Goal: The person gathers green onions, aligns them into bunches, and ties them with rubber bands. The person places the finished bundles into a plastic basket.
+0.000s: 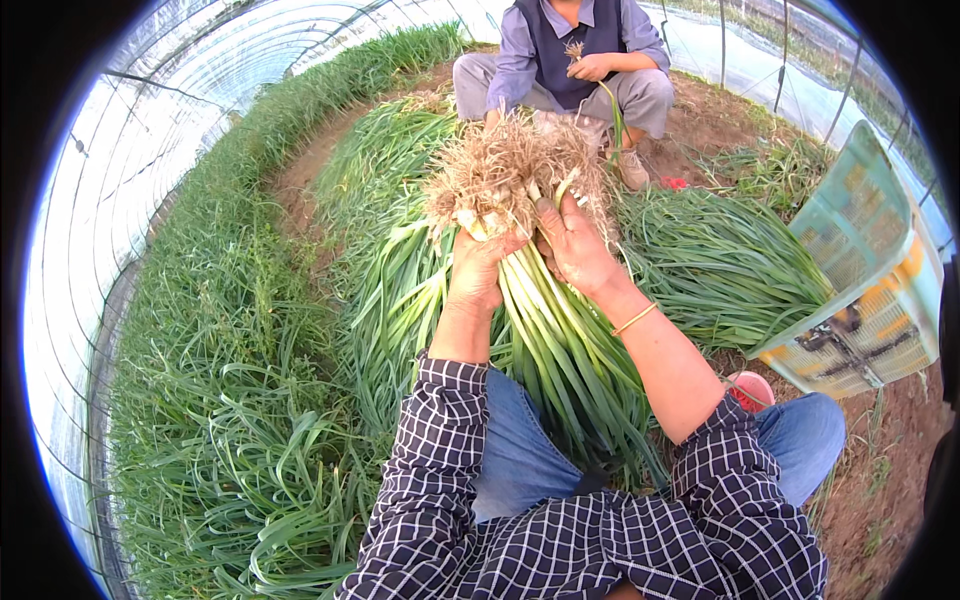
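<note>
A thick bunch of long green plants [551, 322], perhaps garlic greens or leeks, lies between my arms, pale stems upward and leaves fanning down over my lap. Its dry, tangled brown roots [487, 172] stand at the top. My left hand [480, 266] grips the stems just below the roots, thumb across them. On the right side of the bunch, my right hand [574, 244] is closed around a stem or a few stems, thumb up near the roots. The undersides of both hands are hidden.
A co-worker [574, 67] sits opposite, holding a rooted plant. Cut greens [727, 262] lie at the right beside a tilted green plastic crate [862, 315]. A red-pink object [752, 390] is near my knee. Growing rows [225, 315] fill the left under the tunnel's plastic film [75, 247].
</note>
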### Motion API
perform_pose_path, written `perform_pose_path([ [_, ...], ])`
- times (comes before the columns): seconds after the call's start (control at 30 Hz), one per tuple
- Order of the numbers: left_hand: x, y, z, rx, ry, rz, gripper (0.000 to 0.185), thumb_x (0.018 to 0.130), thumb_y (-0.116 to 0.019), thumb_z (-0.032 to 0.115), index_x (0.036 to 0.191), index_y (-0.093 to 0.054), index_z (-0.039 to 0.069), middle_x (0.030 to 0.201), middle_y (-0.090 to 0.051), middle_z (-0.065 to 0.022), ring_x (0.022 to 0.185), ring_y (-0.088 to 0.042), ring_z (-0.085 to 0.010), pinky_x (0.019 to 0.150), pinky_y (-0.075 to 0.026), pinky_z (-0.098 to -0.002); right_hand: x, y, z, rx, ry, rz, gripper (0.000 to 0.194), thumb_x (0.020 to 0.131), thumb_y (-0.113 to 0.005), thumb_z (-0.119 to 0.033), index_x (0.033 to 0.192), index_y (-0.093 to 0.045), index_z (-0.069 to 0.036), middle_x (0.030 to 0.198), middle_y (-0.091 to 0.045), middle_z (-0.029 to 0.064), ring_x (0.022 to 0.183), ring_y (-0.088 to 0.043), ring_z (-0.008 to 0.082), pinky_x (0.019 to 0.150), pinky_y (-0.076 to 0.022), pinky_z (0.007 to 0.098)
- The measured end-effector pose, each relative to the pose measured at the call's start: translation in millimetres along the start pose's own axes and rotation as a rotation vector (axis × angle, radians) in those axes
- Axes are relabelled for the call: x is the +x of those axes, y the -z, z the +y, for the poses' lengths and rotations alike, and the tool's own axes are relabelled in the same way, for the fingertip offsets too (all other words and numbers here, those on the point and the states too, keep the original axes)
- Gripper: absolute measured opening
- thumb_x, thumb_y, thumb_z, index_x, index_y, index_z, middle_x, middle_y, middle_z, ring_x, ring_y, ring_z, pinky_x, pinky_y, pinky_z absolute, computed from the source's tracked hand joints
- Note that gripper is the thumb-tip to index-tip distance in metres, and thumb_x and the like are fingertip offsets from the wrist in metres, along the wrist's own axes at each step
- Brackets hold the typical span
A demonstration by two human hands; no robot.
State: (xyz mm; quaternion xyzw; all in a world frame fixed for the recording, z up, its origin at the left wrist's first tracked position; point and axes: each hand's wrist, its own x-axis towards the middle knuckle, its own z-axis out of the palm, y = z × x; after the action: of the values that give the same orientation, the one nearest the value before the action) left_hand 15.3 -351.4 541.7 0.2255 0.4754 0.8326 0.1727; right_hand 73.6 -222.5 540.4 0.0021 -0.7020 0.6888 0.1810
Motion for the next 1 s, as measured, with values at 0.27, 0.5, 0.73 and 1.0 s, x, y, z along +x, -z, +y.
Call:
perform_pose_path([
  [0.27, 5.2, 1.5, -7.9, -0.030, -0.070, 0.066, 0.053, 0.068, -0.077, 0.003, 0.115, -0.052, 0.001, 0.105, -0.062, -0.0063, 0.093, -0.060, -0.0177, 0.084, -0.048, -0.0310, 5.9, -8.6, 0.5, -0.542, 0.058, 0.061, 0.074, 0.093, -0.022, -0.056, 0.132, -0.036, 0.005, 0.115, -0.053, 0.0312, 0.109, -0.051, 0.0412, 0.093, -0.0404, 0.0421],
  [0.5, 3.3, -1.4, -11.0, -0.038, -0.114, 0.101, 0.051, 0.069, -0.074, -0.001, 0.115, -0.052, 0.001, 0.104, -0.062, -0.0064, 0.093, -0.059, -0.0183, 0.084, -0.048, -0.0315, 1.8, -22.4, 2.7, -0.412, 0.135, 0.337, 0.046, 0.094, -0.042, -0.033, 0.120, -0.045, 0.004, 0.091, -0.059, 0.0300, 0.089, -0.058, 0.0449, 0.077, -0.0457, 0.0478],
  [0.73, 2.6, -1.7, -15.8, -0.065, -0.111, 0.135, 0.048, 0.071, -0.071, -0.002, 0.115, -0.052, 0.002, 0.103, -0.062, -0.0066, 0.092, -0.060, -0.0187, 0.083, -0.049, -0.0317, 9.1, -6.5, 24.0, -1.152, 0.485, 0.069, 0.038, 0.095, -0.041, -0.027, 0.118, -0.052, 0.001, 0.114, -0.057, 0.0217, 0.105, -0.053, 0.0389, 0.093, -0.0413, 0.0423],
  [1.0, 2.3, -10.9, -14.5, -0.090, -0.046, 0.108, 0.053, 0.066, -0.073, -0.007, 0.113, -0.052, 0.002, 0.099, -0.062, -0.0052, 0.088, -0.061, -0.0171, 0.081, -0.050, -0.0305, -3.7, 1.2, 28.2, 0.249, -0.008, -0.333, 0.083, 0.080, -0.058, -0.058, 0.135, -0.030, -0.001, 0.129, -0.045, 0.0131, 0.116, -0.045, 0.0214, 0.102, -0.0343, 0.0334],
])
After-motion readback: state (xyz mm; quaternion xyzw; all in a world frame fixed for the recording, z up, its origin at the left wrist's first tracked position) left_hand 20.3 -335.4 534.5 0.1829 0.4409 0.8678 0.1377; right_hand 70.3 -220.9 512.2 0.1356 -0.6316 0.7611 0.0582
